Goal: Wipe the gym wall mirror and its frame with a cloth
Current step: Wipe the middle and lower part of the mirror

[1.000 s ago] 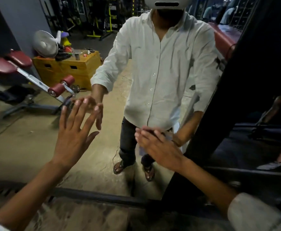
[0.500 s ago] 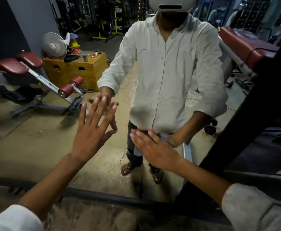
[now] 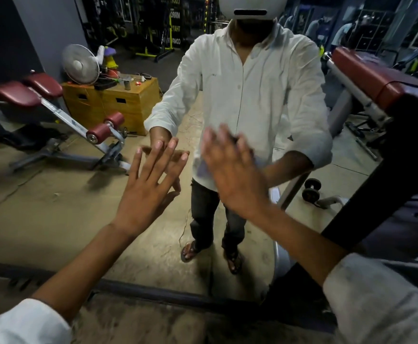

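Your right hand (image 3: 232, 170), grip flat and unclenched, presses the cloth (image 3: 203, 167) to the mirror (image 3: 54, 207) at centre frame. Your left hand (image 3: 148, 184) rests spread on it too: it may leave smears, and the unpinched cloth could slip.

Wall mirror (image 3: 54, 214), dark frame (image 3: 153, 292), pale cloth (image 3: 202, 169) against glass

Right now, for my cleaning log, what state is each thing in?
mirror, both hands on it; cleanliness unclear.
left hand, fingers straight and spread, tips on the mirror.
right hand, flat, motion-blurred, pressing the cloth to the mirror.
cloth, under the right palm, mostly hidden.
frame, no hand on it.
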A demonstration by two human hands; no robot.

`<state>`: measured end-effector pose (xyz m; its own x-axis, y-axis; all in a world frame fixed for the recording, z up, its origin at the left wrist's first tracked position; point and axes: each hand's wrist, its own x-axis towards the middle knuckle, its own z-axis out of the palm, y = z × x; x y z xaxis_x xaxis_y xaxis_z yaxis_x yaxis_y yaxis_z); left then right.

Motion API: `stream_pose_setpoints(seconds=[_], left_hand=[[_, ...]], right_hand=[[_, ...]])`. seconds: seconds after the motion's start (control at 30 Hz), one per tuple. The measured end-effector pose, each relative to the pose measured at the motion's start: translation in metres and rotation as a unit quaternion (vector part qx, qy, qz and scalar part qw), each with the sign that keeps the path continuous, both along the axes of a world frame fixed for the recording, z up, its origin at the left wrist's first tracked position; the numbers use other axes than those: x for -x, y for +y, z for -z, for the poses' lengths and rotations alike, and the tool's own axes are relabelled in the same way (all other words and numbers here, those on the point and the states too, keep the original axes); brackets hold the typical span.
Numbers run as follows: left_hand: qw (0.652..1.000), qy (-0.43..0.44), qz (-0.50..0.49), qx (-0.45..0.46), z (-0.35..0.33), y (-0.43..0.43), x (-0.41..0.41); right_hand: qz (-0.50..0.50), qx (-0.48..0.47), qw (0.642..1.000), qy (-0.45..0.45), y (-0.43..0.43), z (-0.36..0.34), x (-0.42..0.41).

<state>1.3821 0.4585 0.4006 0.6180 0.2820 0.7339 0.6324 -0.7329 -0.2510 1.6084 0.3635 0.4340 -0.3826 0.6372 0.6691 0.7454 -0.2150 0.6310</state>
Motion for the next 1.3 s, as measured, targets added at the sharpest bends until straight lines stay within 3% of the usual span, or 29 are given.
stream_pose_setpoints(seconds=[0.13, 0.2, 0.27, 0.4, 0.47, 0.57, 0.7, 0.83, 0.87, 0.93, 1.0, 1.07, 1.17, 1.3], left_hand=[[0.999, 0.033, 0.010, -0.008, -0.004, 0.004, 0.008], [0.999, 0.044, 0.005, -0.014, -0.005, 0.009, 0.018], [1.000, 0.027, -0.015, -0.003, -0.006, 0.016, 0.034], [0.998, -0.027, -0.053, 0.034, -0.015, 0.037, 0.064], [0.998, -0.026, -0.045, 0.040, -0.017, 0.042, 0.065], [0.998, -0.022, -0.035, 0.036, -0.016, 0.045, 0.065], [0.999, -0.023, -0.037, 0.021, -0.016, 0.045, 0.068], [0.999, 0.008, -0.042, 0.019, -0.018, 0.047, 0.073], [0.999, 0.017, -0.045, 0.017, -0.018, 0.048, 0.075], [0.998, 0.031, -0.052, 0.013, -0.019, 0.049, 0.078], [0.998, 0.037, -0.056, 0.010, -0.018, 0.050, 0.077], [0.997, 0.041, -0.058, 0.012, -0.016, 0.050, 0.075], [0.998, 0.042, -0.054, 0.006, -0.017, 0.052, 0.077], [0.998, 0.011, -0.056, -0.005, -0.014, 0.054, 0.086]], right_hand=[[-0.019, 0.135, 0.978, -0.157, -0.009, 0.102, -0.002], [-0.010, 0.190, 0.966, -0.176, -0.020, 0.112, -0.010], [-0.015, 0.156, 0.968, -0.194, -0.022, 0.093, -0.018], [-0.019, -0.012, 0.998, -0.051, -0.002, -0.010, -0.014], [-0.034, -0.041, 0.998, 0.037, 0.010, -0.048, 0.001], [-0.044, -0.043, 0.995, 0.073, 0.029, -0.054, 0.037], [-0.057, 0.051, 0.996, -0.051, 0.048, 0.030, 0.070], [-0.048, 0.214, 0.955, -0.201, 0.026, 0.121, 0.049], [-0.035, 0.237, 0.950, -0.201, 0.018, 0.130, 0.041], [-0.034, 0.205, 0.972, -0.107, 0.012, 0.121, 0.030], [-0.054, 0.111, 0.992, -0.025, 0.019, 0.080, 0.025], [-0.083, 0.028, 0.996, -0.003, 0.031, 0.026, 0.024], [-0.134, 0.000, 0.983, 0.127, 0.045, -0.032, 0.043], [-0.098, -0.007, 0.994, 0.057, 0.060, -0.015, 0.085]])
